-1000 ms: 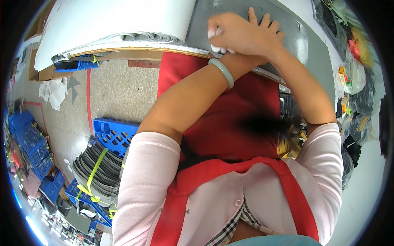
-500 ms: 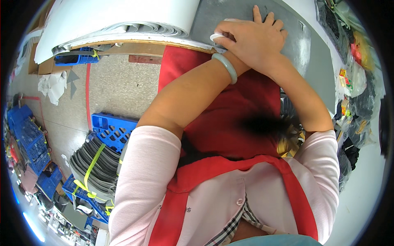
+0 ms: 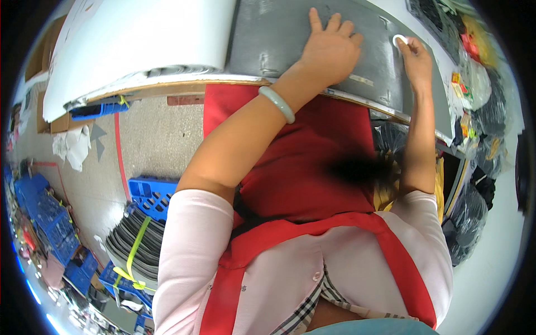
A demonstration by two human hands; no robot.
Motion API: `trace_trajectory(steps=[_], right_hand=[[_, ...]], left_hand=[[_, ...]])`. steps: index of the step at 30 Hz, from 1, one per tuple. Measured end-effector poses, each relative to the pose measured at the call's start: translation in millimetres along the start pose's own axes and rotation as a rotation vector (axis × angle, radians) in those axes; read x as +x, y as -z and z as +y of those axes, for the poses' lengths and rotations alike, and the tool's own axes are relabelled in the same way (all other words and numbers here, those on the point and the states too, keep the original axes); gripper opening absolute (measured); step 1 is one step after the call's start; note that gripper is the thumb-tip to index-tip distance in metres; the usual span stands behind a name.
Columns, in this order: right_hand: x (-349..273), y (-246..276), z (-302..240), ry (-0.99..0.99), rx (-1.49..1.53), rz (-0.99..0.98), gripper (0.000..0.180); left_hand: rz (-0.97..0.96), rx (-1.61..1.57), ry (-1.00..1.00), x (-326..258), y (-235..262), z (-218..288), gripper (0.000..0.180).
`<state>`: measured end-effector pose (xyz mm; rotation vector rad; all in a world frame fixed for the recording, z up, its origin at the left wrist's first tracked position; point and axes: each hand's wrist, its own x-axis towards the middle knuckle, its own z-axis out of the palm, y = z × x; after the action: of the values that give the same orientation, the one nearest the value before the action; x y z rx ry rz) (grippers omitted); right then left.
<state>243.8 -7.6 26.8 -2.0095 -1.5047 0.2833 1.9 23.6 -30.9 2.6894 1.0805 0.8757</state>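
Note:
A dark grey sheet (image 3: 285, 33) with several small pale marks lies on the worktable. My left hand (image 3: 333, 53), a pale bangle on its wrist, rests on the sheet with fingers spread. Farther right, near the sheet's right side, my right hand (image 3: 417, 62) pinches a small white round piece (image 3: 399, 41) between thumb and fingers. The white piece is at the sheet's surface; whether it touches cannot be made out.
White sheets (image 3: 145, 33) are folded over in layers on the table's left. Plastic-wrapped dark bundles (image 3: 488, 111) line the right side. Below left, a stack of dark sheets (image 3: 134, 243) tied with yellow-green strap stands beside a blue crate (image 3: 151, 192).
My right hand has moved right with the white piece, uncrossing from over my left wrist. My left hand stays spread on the sheet; the whole view has shifted slightly.

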Motion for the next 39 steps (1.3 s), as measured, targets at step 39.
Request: trace_trajectory(steps=[39], right_hand=[[34,37,71,-0.104,2.140,-0.473,0.042]], left_hand=[[-0.258,-0.242,-0.447,10,15,82,0.034]])
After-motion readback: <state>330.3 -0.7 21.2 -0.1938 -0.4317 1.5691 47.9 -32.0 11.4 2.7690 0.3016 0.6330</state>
